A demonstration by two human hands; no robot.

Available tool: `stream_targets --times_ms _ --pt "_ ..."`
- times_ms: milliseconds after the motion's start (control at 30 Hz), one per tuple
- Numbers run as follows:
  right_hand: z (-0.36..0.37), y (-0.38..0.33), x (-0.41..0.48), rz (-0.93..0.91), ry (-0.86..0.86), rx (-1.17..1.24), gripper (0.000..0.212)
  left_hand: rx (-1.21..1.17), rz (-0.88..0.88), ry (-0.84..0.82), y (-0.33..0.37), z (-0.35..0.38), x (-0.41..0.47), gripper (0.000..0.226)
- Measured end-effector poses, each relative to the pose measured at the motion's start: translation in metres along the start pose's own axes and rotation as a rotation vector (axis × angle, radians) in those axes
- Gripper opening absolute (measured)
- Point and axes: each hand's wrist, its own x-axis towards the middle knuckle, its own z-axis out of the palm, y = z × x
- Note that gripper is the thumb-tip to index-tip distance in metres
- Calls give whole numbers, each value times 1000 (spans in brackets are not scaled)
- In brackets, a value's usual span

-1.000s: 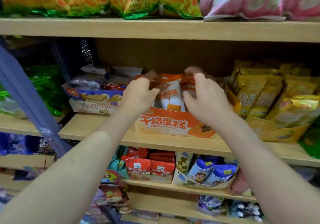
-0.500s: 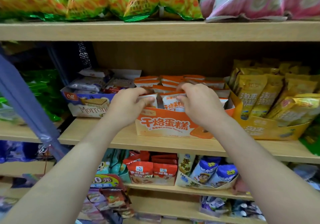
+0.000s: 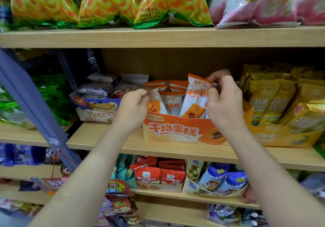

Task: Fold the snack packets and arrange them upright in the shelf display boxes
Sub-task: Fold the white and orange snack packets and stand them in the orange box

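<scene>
An orange display box (image 3: 177, 130) with caramel cake lettering stands on the middle shelf. Several orange-and-white snack packets stand inside it. My right hand (image 3: 224, 102) pinches the top edge of one tall packet (image 3: 195, 98), which is lifted partly above the others and leans a little left. My left hand (image 3: 134, 106) pinches the top of a packet (image 3: 155, 103) at the box's left end. More packet tops (image 3: 171, 86) show behind in rows.
A blue-and-white wafer box (image 3: 98, 109) sits left of the orange box, a yellow display box (image 3: 274, 135) of gold packets right. Big ring-snack bags (image 3: 109, 3) fill the shelf above. A blue slanted frame bar (image 3: 31, 103) crosses the left. Lower shelves hold more snack boxes (image 3: 160, 179).
Both hands pressed low on the packets half a second ago. Now my right hand has drawn one packet upward and my left hand has shifted to the left-end packet.
</scene>
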Motion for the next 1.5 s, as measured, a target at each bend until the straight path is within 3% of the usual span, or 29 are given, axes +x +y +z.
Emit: stream_targets --times_ms 167,300,400,467,533,667,767,867,933,1067,1200,1400,1500 --pt "5 -7 -9 -114 -76 -56 10 348 125 -88 2 2 -11 34" --pt "5 -13 -16 -164 -88 14 8 112 243 -31 12 -5 -20 40" --pt "8 -14 -19 -214 -25 72 12 42 251 -186 22 2 -19 49" --pt "8 -12 -20 -156 -16 130 12 118 263 -218 22 10 -17 41" --pt "4 -11 -18 -90 -72 140 8 49 227 -210 21 14 -15 27" --pt "-9 -18 -15 -52 -283 78 47 -181 169 -165 27 16 -15 13" --pt "-11 -22 -18 9 -366 169 70 -188 259 -139 34 18 -18 19" --pt "-7 -22 -22 6 -244 229 45 -218 345 -13 40 16 -27 26" --pt "-4 -24 -26 22 -126 273 27 -244 405 38 41 17 -34 42" --pt "-1 -27 -32 142 0 380 25 -96 470 -94 41 28 -47 79" --pt "-4 -35 -36 254 -59 571 22 -80 420 45 44 34 -44 68" --pt "-28 -23 -33 300 -325 788 69 83 666 123 43 26 -42 56" --pt "-40 -18 -32 264 -440 883 81 53 678 162 43 26 -45 55"
